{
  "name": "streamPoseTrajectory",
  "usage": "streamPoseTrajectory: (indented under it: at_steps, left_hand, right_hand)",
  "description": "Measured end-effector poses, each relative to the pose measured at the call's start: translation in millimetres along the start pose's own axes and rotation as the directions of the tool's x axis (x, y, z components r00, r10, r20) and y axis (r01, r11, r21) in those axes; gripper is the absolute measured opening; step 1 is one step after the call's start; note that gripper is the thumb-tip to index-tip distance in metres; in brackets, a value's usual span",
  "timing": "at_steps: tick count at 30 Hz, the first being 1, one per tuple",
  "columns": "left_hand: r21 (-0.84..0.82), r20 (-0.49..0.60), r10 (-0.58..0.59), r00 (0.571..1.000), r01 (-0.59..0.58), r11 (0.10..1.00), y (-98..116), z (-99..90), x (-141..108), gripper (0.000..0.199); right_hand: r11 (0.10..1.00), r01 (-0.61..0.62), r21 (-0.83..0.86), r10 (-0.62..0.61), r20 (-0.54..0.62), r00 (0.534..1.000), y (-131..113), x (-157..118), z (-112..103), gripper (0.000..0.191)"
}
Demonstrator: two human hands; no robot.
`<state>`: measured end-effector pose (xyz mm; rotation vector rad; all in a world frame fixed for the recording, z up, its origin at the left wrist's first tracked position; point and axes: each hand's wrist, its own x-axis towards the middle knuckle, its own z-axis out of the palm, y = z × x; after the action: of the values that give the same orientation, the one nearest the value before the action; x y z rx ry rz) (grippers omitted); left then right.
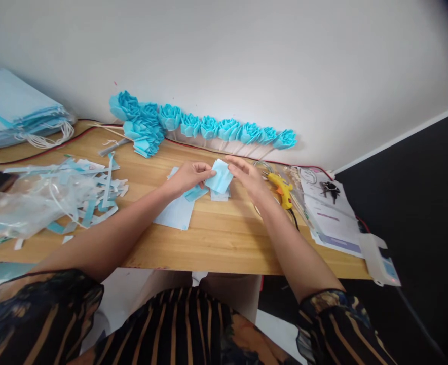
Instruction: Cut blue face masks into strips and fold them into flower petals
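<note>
Blue flowers (209, 126) are finished along the table's (231, 248) back edge; sheets (176, 212) are left flat mid-table. One blue square (221, 177) is pinched by left hand (189, 177) and right hand (250, 178), fingers nearly closed.

Smooth wood-grained table (224, 243), matt blue flowers (209, 126), glossy yellow plastic glue gun (282, 189)

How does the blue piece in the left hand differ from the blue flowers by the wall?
The blue piece is flat; the blue flowers are ruffled. The left hand holds the piece up, while the flowers rest at the wall. Both are blue.
</note>
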<state>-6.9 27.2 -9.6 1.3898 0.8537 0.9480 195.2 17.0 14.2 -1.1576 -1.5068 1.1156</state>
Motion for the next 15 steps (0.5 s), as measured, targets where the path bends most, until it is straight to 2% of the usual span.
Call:
streamPoseTrajectory:
  at_steps: [3, 6, 9, 12, 15]
  left_hand:
    - [0.030, 0.000, 0.000, 1.000, 0.000, 1.000, 0.5, 1.0, -0.2, 0.028]
    - [0.048, 0.003, 0.001, 1.000, -0.001, 0.999, 2.3, 0.5, -0.5, 0.023]
    - [0.050, -0.009, -0.007, 1.000, 0.007, 0.999, 5.2, -1.9, -1.2, 0.024]
    - [0.022, -0.058, 0.013, 0.998, -0.012, 1.000, 6.1, -5.8, -0.9, 0.029]
    - [0.008, -0.102, 0.020, 0.995, -0.019, 1.000, 2.7, -8.9, 1.3, 0.033]
  right_hand:
    - [0.992, 0.064, -0.111, -0.065, -0.008, 0.998, 3.5, 3.0, 2.5, 0.026]
    - [0.975, 0.120, -0.188, -0.130, -0.042, 0.991, 7.2, 4.2, 4.7, 0.024]
    - [0.971, 0.147, -0.186, -0.161, -0.065, 0.985, 10.6, 6.1, -0.3, 0.023]
    - [0.981, 0.120, -0.150, -0.138, -0.111, 0.984, 20.4, 9.6, -12.0, 0.026]
    - [0.976, 0.044, -0.215, -0.057, -0.052, 0.997, 38.6, 12.8, -22.9, 0.032]
